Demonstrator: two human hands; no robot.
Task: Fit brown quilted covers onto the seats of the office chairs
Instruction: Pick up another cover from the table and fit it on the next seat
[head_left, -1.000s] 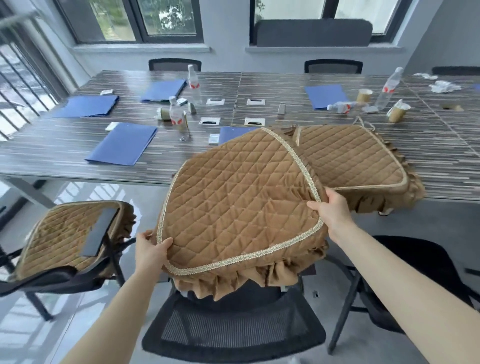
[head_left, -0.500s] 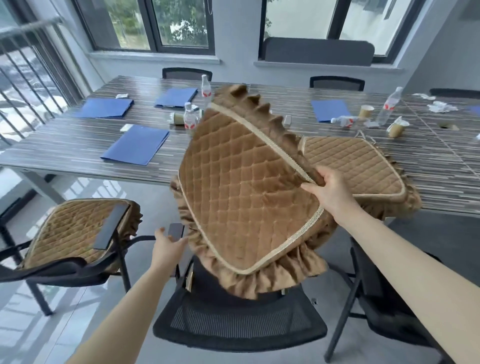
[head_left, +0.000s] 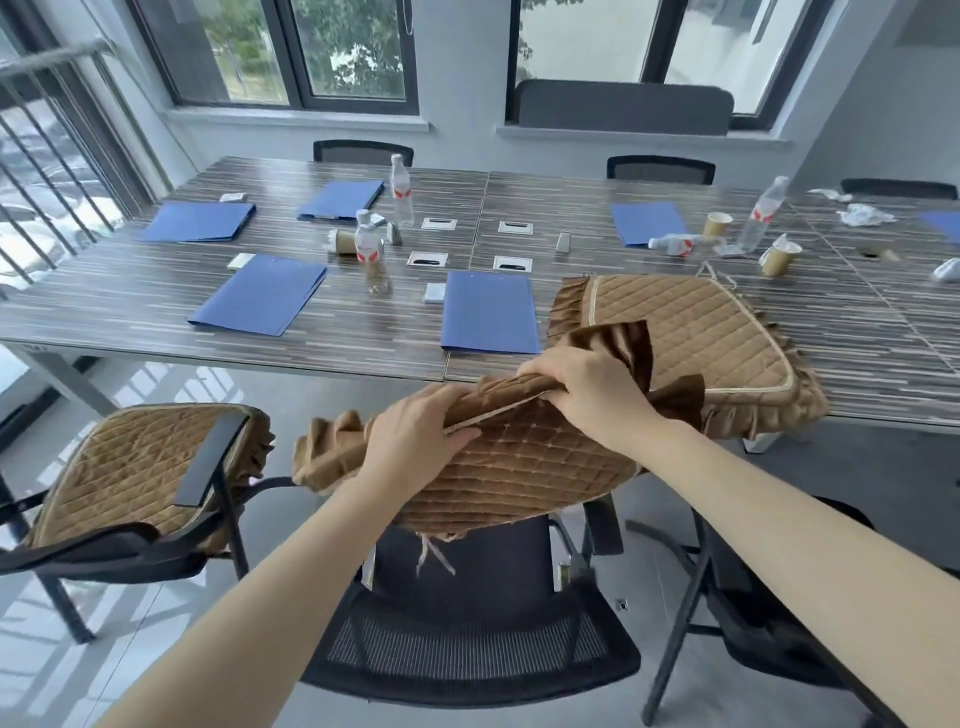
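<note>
A brown quilted cover hangs bunched in the air above the black mesh office chair right below me. My left hand grips its upper edge near the frilled left end. My right hand clutches the same edge further right, with the dark frill sticking up behind it. Thin ties dangle from the cover's underside over the chair. A second brown cover lies on the table's near edge. The chair at the left wears a fitted brown cover.
The long striped table carries blue folders, water bottles, paper cups and crumpled paper. Another black chair stands at my right. More chairs line the table's far side under the windows.
The cover was tipped up and held by my right hand alone; now it is folded down and bunched, with my left hand back on its edge. My view has shifted closer to the table.
</note>
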